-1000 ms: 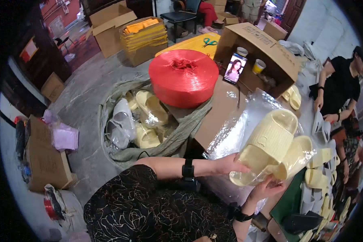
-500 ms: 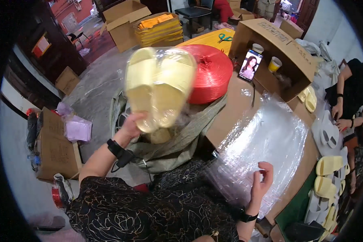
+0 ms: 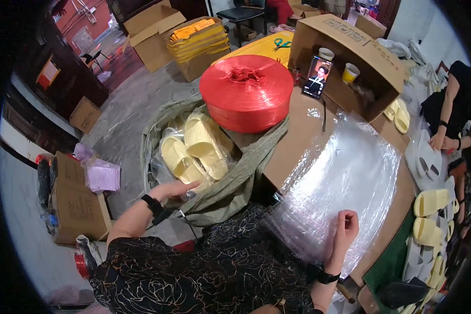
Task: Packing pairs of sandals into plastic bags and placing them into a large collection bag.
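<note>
Lying near left hand point(image 3: 172, 190): two yellow slippers point(image 3: 200, 141).

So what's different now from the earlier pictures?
The bagged yellow slippers, first held in both hands over the clear plastic bags, went leftward and now lie in the green-grey sack. The left hand has let go and is by the sack's near edge; the right hand had released them earlier. The red roll and phone stayed put, though the phone's screen picture changed.
</note>
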Demonstrator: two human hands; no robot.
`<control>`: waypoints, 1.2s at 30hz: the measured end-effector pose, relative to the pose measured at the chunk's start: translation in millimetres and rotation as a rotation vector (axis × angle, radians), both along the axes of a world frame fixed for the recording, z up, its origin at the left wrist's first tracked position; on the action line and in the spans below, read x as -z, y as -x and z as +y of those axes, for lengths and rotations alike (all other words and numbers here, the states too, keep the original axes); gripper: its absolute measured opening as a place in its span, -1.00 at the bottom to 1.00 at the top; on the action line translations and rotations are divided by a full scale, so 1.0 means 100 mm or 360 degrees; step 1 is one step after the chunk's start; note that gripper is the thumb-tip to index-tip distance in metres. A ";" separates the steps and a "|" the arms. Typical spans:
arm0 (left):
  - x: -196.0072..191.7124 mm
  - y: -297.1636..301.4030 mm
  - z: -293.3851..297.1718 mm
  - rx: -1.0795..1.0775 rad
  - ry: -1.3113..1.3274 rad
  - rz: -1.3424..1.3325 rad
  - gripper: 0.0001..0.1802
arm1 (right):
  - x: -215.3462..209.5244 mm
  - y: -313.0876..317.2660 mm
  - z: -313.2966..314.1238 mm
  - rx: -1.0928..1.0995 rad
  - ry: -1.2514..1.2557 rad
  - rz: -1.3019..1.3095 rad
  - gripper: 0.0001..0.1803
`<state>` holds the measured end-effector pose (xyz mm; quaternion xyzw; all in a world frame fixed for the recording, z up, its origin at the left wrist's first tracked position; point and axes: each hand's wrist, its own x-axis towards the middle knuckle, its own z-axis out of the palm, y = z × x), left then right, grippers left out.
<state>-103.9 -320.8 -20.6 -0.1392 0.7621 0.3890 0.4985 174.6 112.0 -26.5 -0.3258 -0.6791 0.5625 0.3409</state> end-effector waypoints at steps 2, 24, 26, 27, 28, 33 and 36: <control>-0.26 0.18 0.11 0.1186 0.1328 0.0901 -0.06 | -0.05 0.02 -0.01 -0.0052 -0.0143 -0.0133 -0.90; 0.70 0.07 1.31 0.0566 -0.1056 0.0221 -0.47 | -0.15 -0.29 0.01 0.0056 -0.0179 -0.0202 -0.89; 0.44 0.32 1.33 0.1322 -0.0897 0.0624 -0.49 | -0.28 -0.27 -0.02 0.0070 -0.0334 -0.0173 -0.90; 0.33 0.40 1.33 0.1629 -0.0836 0.1175 -0.55 | -0.32 -0.31 0.00 0.0100 -0.0497 -0.0179 -0.91; 0.35 0.54 1.22 0.1911 -0.0277 0.1270 -0.67 | -0.35 -0.33 0.00 0.0167 -0.0499 -0.0185 -0.91; -0.92 -0.22 1.73 0.1803 0.0276 0.2027 -0.80 | -0.30 -0.58 0.14 0.0477 -0.0564 -0.0258 -0.89; -1.15 -0.60 2.19 0.1725 -0.0620 0.2063 -0.58 | -0.33 -0.73 0.19 0.0577 -0.0530 -0.0246 -0.88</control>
